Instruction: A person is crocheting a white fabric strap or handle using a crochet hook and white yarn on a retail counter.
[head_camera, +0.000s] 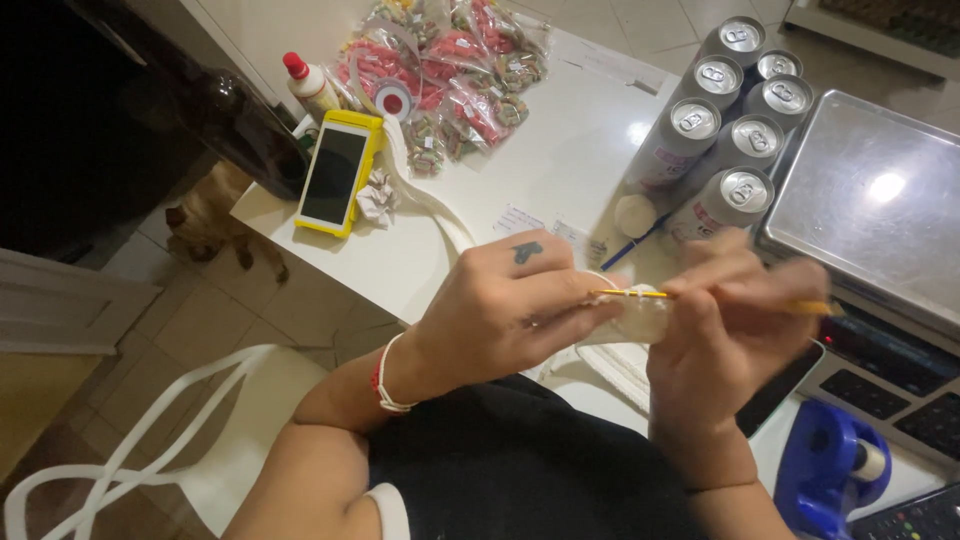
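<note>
My left hand (510, 305) pinches a small cream crochet piece (640, 315) just above the white table's (560, 150) near edge. A red and white bracelet sits on that wrist. My right hand (735, 320) grips a yellow crochet hook (640, 294) whose tip lies across the piece, the handle sticking out to the right. Thick white yarn (430, 200) runs from the work up across the table toward a yellow phone (337, 172). The hands nearly touch over the piece.
Several silver drink cans (735, 100) stand at the back right beside a steel scale (870, 200). Bags of red and green trinkets (450, 70) lie at the far edge. A blue tape dispenser (830, 470) sits near right. A small dog (215, 215) stands on the floor left.
</note>
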